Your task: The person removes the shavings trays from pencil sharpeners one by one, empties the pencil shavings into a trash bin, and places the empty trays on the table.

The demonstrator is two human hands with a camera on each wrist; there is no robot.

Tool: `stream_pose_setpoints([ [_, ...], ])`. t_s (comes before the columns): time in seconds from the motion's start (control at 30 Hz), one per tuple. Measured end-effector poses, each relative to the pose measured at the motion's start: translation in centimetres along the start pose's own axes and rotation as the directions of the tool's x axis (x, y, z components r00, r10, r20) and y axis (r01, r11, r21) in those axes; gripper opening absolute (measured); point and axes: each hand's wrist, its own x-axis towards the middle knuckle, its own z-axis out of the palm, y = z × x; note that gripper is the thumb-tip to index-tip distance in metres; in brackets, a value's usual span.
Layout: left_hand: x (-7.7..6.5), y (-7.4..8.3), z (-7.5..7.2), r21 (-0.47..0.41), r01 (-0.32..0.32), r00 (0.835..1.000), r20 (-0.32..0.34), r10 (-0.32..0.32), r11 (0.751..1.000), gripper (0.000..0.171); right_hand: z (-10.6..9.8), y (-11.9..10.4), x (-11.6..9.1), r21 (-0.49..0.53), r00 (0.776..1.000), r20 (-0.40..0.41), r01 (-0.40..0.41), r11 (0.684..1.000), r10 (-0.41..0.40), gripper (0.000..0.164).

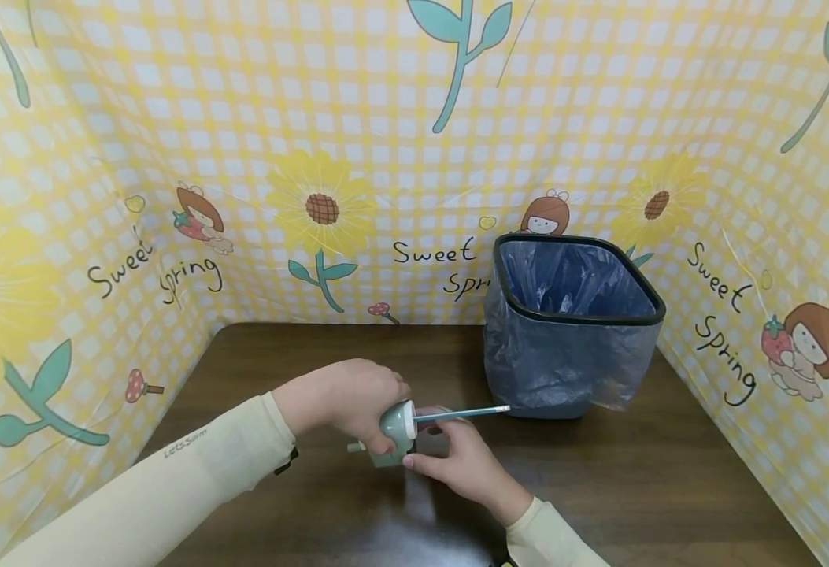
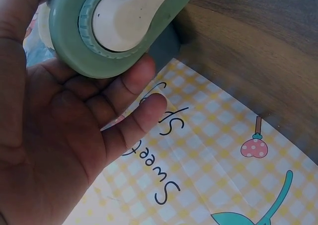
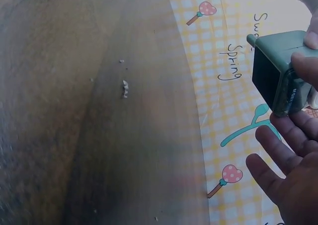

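A green crank pencil sharpener (image 1: 397,429) is held over the table, tipped on its side. My left hand (image 1: 346,400) grips its body from above. In the left wrist view its white crank handle (image 2: 121,21) shows, with the left ring and little fingers loosely bent below. A blue pencil (image 1: 460,413) sticks out of the sharpener's white front ring, pointing right. My right hand (image 1: 467,465) pinches the sharpener's lower end between thumb and fingers. At that end, the right wrist view shows a dark see-through compartment (image 3: 294,93) and a black base (image 3: 267,78).
A blue bin (image 1: 563,362) lined with a clear bag stands at the back right, close beyond the pencil's end. Small white crumbs (image 3: 125,88) lie on the brown table (image 1: 279,520). A yellow checked cloth (image 1: 244,142) walls the table at the back and sides.
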Motion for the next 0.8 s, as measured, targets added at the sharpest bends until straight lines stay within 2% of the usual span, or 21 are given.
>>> stream_pose_setpoints([
  [0.37,0.13,-0.06,-0.03,-0.006,-0.031,0.999,-0.012,0.031,1.000,0.055,-0.36,0.21,0.01,0.019,1.000,0.007,0.006,1.000,-0.006,0.050],
  [0.6,0.15,-0.10,-0.17,0.003,-0.045,0.999,-0.018,0.045,0.999,0.055,-0.57,-0.03,0.12,0.037,1.000,0.004,-0.025,0.999,0.025,0.049],
  [0.8,0.20,-0.06,-0.16,-0.011,-0.048,0.999,-0.018,0.048,0.999,0.053,-0.48,0.00,-0.03,0.028,1.000,-0.012,-0.008,1.000,0.008,0.048],
])
